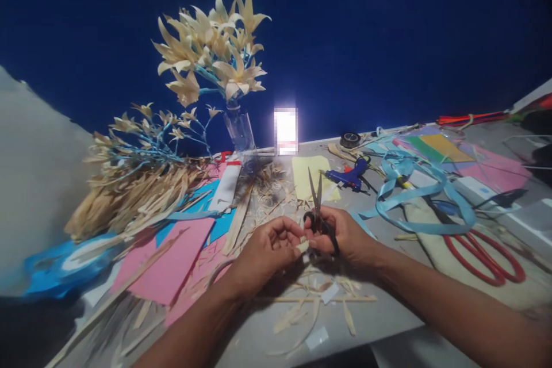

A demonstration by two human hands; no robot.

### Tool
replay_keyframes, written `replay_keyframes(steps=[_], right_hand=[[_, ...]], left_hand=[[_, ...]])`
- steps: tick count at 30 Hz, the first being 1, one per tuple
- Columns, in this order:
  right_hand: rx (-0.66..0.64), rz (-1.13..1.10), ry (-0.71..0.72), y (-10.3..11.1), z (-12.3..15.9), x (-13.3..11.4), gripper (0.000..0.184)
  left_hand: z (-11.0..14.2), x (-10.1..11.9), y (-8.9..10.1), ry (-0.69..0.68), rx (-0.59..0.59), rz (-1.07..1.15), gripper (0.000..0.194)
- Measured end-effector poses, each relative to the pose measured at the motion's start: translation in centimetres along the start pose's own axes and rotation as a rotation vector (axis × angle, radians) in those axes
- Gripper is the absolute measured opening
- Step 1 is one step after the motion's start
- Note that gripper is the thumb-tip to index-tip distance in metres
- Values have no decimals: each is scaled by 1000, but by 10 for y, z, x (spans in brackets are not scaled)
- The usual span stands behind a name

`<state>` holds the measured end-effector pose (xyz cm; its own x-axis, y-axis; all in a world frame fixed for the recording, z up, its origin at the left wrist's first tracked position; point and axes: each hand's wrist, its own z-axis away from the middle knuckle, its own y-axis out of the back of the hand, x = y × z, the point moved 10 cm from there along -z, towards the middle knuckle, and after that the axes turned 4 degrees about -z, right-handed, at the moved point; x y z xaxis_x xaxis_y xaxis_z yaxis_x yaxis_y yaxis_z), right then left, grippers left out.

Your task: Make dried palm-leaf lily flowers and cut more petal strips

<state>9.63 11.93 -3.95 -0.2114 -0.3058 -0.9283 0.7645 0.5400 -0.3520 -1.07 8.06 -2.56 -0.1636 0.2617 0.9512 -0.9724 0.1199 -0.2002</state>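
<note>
My left hand [276, 244] is closed, its fingertips pinching a small pale piece of dried husk [303, 246]. Close beside it, my right hand [340, 236] has its fingers through the black handles of a pair of scissors [318, 198]. The blades point up and away from me and stand slightly apart. My right fingertips also seem to touch the pale piece, though I cannot tell how firmly. Under both hands lie narrow husk scraps [297, 316] and a thin stick [319, 299] on the grey table.
Handmade pale flowers [215, 46] stand in a clear bottle [239, 129] at the back left. Dried husks [129, 201] and pink paper [168, 264] lie left. A blue glue gun [351, 175], light-blue ribbon [383, 190] and red-handled scissors [487, 259] lie right.
</note>
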Motion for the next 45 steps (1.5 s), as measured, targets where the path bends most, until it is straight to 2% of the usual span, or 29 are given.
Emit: replay_keyframes(steps=[5, 8, 10, 13, 18, 21, 28, 33, 36, 45], right_hand=[[73, -42, 26, 1, 2, 1, 34], [189, -83, 54, 9, 2, -1, 39], [212, -84, 39, 11, 2, 0, 44], [103, -15, -36, 6, 0, 1, 44], [-180, 293, -94, -4, 5, 0, 43], [-262, 380, -126, -5, 8, 5, 42], [-277, 351, -234, -7, 11, 25, 49], [-232, 167, -318, -12, 14, 36, 48], [-209, 113, -335, -14, 15, 38, 44], [-211, 161, -352, -13, 15, 36, 39]], left_hand=[[-3, -19, 0, 99, -30, 180, 25], [-3, -31, -6, 165, -72, 273, 22], [-3, -33, -5, 182, -53, 310, 25], [-2, -27, 4, 177, 26, 357, 23], [-1, -1, 26, 46, 117, 411, 12], [1, 7, 36, -10, 159, 443, 9], [3, 9, 35, -39, 141, 473, 11], [2, 11, 32, -56, 129, 452, 12], [1, 11, 32, -55, 126, 440, 11], [2, 12, 34, -55, 113, 435, 9]])
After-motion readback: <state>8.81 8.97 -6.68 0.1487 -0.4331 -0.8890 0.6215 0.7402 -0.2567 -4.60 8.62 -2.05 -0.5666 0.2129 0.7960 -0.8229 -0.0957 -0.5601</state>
